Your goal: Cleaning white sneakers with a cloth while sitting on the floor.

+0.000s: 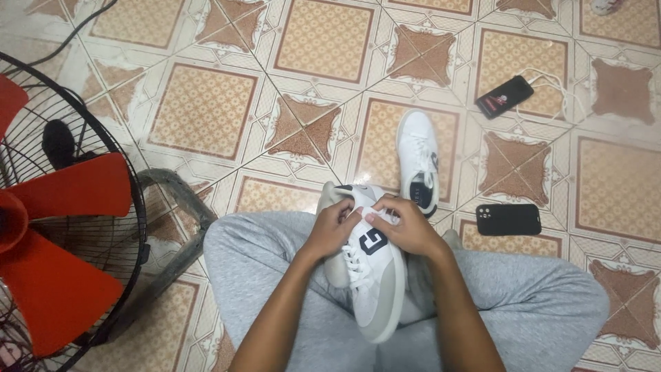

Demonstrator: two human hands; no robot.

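Both the left hand (335, 227) and right hand (406, 224) pinch the laces at the top of a white shoe (368, 275) on the lap, lacing seemingly unfinished, while its mate (417, 160) lies on the floor (206, 103).

Soft, even indoor light falls from above, moderately bright with a warm cast. The glossy floor tiles (206, 110) carry faint sheen but no hard glare. Shadows stay weak and diffuse, deepest beneath the fan (62, 207). Focus holds sharp throughout; the wide lens bends tile lines near the edges.
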